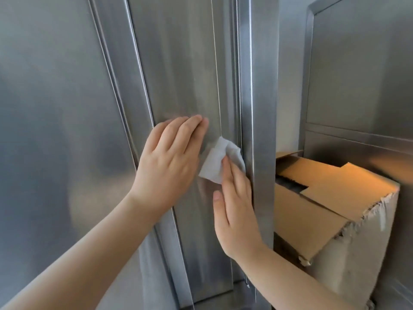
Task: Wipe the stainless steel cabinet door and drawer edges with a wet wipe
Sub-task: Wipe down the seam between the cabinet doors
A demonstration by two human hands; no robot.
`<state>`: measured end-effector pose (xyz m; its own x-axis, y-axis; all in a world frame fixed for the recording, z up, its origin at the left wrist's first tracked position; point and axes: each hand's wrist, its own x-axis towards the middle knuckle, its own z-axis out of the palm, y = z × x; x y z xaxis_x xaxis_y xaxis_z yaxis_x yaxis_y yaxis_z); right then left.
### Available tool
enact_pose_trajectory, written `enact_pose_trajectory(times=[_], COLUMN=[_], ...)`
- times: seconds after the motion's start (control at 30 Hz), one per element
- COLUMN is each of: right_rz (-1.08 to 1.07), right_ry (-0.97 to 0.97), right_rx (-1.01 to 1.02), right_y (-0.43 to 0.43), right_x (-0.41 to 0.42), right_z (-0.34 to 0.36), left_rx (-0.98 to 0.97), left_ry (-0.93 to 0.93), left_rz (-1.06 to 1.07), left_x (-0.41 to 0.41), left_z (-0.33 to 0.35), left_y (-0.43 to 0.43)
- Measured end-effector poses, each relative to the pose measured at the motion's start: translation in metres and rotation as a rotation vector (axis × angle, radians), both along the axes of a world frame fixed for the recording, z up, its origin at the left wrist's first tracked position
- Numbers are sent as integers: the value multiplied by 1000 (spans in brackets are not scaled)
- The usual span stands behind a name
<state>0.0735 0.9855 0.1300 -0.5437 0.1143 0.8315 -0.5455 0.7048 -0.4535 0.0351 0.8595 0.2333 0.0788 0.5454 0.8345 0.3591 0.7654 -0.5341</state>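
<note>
Stainless shows every streak, so for this stroke I'd be running the wipe along the brushed grain, top to bottom, with flat even pressure. After that I'd be working it right into the seam by the edge, where I'm guessing the grime collects.

Going left to right: a wide brushed stainless steel panel (55,108) is filling the whole left side. The person's left hand (167,159) is lying flat on the narrower brushed stainless steel door panel (178,74). Its fingers are straight and together, gripping nothing, just bracing against the metal.

Just beside that hand, the crumpled white wet wipe (212,166) is being pressed onto the same door panel, right up against the raised vertical steel edge strip (257,97). The right hand (237,211) is doing the pressing, with straight fingers lying over the wipe's lower right part and the thumb sticking out free. So it's pushing the wipe rather than pinching it.

Farther right, a torn brown cardboard box (312,211) is sitting tilted by more steel panelling, apart from both hands.
</note>
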Motion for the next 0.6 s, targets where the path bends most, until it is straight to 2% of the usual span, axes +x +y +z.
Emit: enact_pose_trajectory(times=[0.2, 0.33, 0.5, 0.6], right_rz=[-148, -152, -138, -142], right_ry=[-259, -450, -681, -695], right_rx=[159, 147, 106, 15], right_y=[-1, -2, -5, -7], right_x=[15, 27, 39, 39], right_z=[-122, -180, -222, -222], left_rx=[-166, -202, -209, -201], left_ry=[-61, -26, -38, -40], left_rz=[-27, -68, -29, -19], left_x=[-5, -8, -5, -4], left_z=[-65, -87, -99, -98], left_y=[-5, -3, -2, -2])
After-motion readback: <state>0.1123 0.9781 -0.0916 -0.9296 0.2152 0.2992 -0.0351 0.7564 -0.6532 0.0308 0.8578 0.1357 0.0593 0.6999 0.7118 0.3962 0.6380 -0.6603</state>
